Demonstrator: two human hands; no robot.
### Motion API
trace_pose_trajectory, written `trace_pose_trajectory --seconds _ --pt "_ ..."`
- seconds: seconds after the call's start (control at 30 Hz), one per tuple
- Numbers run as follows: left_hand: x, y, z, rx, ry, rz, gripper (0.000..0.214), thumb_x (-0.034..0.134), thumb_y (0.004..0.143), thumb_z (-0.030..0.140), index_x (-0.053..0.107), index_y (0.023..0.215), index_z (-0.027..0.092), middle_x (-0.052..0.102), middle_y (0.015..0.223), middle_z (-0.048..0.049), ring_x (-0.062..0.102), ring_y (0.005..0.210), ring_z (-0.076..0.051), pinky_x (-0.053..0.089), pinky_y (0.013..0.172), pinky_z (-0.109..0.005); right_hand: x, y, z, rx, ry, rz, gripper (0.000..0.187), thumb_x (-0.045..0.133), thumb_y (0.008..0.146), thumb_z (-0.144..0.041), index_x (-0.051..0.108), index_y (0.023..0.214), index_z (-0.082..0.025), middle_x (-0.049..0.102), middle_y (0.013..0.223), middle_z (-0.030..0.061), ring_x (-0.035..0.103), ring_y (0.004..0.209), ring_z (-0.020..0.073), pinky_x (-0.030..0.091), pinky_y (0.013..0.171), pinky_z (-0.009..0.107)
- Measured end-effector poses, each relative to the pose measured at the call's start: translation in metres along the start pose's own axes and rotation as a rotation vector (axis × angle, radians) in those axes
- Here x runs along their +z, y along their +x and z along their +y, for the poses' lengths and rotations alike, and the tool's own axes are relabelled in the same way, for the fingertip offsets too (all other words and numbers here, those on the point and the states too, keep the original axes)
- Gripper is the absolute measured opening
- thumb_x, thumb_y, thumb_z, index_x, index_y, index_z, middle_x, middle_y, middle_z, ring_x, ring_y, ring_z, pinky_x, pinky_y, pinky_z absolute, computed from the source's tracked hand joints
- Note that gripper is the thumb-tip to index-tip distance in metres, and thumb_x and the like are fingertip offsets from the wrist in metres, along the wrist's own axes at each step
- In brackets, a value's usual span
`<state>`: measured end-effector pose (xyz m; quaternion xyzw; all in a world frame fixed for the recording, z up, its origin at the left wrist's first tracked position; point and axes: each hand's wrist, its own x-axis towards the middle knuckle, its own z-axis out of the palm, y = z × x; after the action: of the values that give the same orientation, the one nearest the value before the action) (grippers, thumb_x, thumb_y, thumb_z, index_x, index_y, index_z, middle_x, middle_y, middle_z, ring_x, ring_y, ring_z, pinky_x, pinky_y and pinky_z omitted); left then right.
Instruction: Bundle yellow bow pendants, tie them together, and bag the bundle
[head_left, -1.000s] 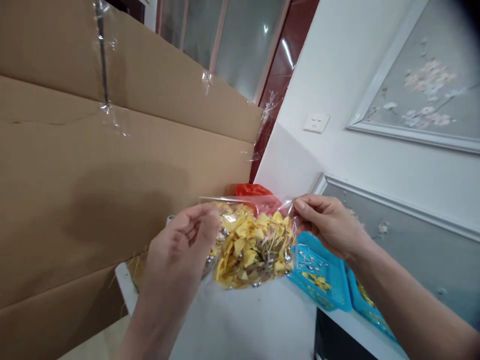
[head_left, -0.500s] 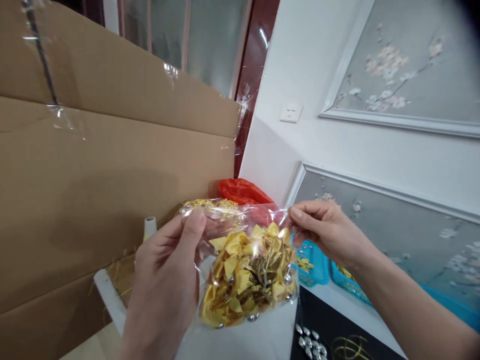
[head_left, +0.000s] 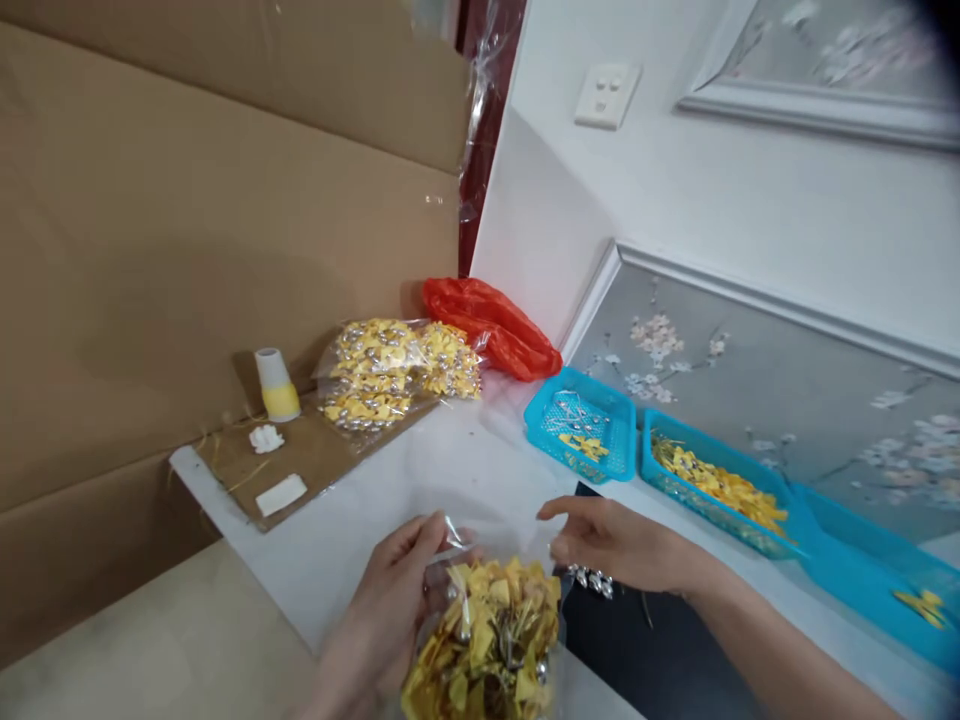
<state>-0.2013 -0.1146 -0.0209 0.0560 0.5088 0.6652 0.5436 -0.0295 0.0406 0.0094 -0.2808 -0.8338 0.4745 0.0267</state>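
A clear plastic bag [head_left: 487,640] full of yellow ribbon-like flowers with silver beads and thin gold stems hangs low in the middle of the head view, its bottom cut off by the frame. My left hand [head_left: 386,600] pinches the bag's upper left edge between thumb and fingers. Just right of the bag's top, my right hand [head_left: 611,540] hovers with its index finger and thumb apart, gripping nothing visible. Silver beads [head_left: 592,580] lie under that hand on a black mat [head_left: 652,650].
More filled clear bags [head_left: 375,375] rest by the cardboard wall [head_left: 187,250], near a red plastic bag [head_left: 491,325]. A cone-shaped spool [head_left: 277,385] stands on a brown board [head_left: 247,465]. Blue baskets [head_left: 619,410] holding yellow pieces line the right wall.
The plastic bag and both hands have come down as the view tilts lower. My right hand has let go of the bag's upper right corner; my left still holds its side.
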Motion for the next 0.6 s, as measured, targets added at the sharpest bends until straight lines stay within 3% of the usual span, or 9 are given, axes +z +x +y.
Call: trace_pose_trajectory --seconds 0.07,0.13,0.3,0.43,0.6 --pt "0.002 0.004 -0.002 0.007 0.034 -0.014 0.028 0.068 0.071 0.043 0.060 0.076 0.017 0.071 0.080 -0.0067 0.067 0.066 -0.020 0.050 0.051 -0.026 -0.003 0.008 -0.006 -0.079 -0.182 0.017 0.034 0.053 0.085 -0.044 0.063 0.103 -0.017 0.065 0.084 0.0050 0.058 0.077 0.0156 0.045 0.066 0.025" --pt "0.006 0.006 -0.001 0.052 0.080 -0.010 0.030 0.069 0.068 0.045 0.059 0.074 0.017 0.070 0.083 -0.0062 0.067 0.069 -0.020 0.049 0.051 -0.025 -0.001 0.023 -0.018 -0.117 -0.241 -0.048 0.033 0.051 0.085 -0.046 0.066 0.090 -0.016 0.066 0.084 0.0042 0.057 0.078 0.0152 0.043 0.067 0.024" --pt "0.012 0.008 0.000 0.188 0.202 -0.002 0.031 0.065 0.070 0.048 0.058 0.067 0.018 0.068 0.072 -0.0027 0.064 0.064 -0.018 0.047 0.050 -0.022 0.013 0.057 -0.039 -0.087 -0.191 -0.197 0.032 0.066 0.072 -0.048 0.062 0.069 -0.016 0.053 0.058 -0.0035 0.043 0.055 0.0088 0.031 0.046 0.019" --pt "0.010 0.010 -0.001 0.269 0.215 0.014 0.031 0.064 0.072 0.047 0.061 0.065 0.017 0.066 0.068 -0.0015 0.061 0.059 -0.014 0.044 0.049 -0.018 0.016 0.061 -0.036 -0.065 -0.028 -0.246 0.022 0.071 0.067 -0.034 0.061 0.069 -0.015 0.051 0.058 -0.0050 0.041 0.055 0.0074 0.031 0.047 0.017" --pt "0.006 0.015 0.000 0.188 0.131 0.051 0.032 0.067 0.068 0.049 0.060 0.064 0.018 0.066 0.064 -0.0025 0.064 0.068 -0.020 0.049 0.054 -0.024 0.003 0.051 -0.023 0.011 -0.020 -0.197 0.012 0.067 0.066 -0.023 0.064 0.072 -0.013 0.059 0.064 -0.0016 0.049 0.059 0.0095 0.037 0.053 0.019"
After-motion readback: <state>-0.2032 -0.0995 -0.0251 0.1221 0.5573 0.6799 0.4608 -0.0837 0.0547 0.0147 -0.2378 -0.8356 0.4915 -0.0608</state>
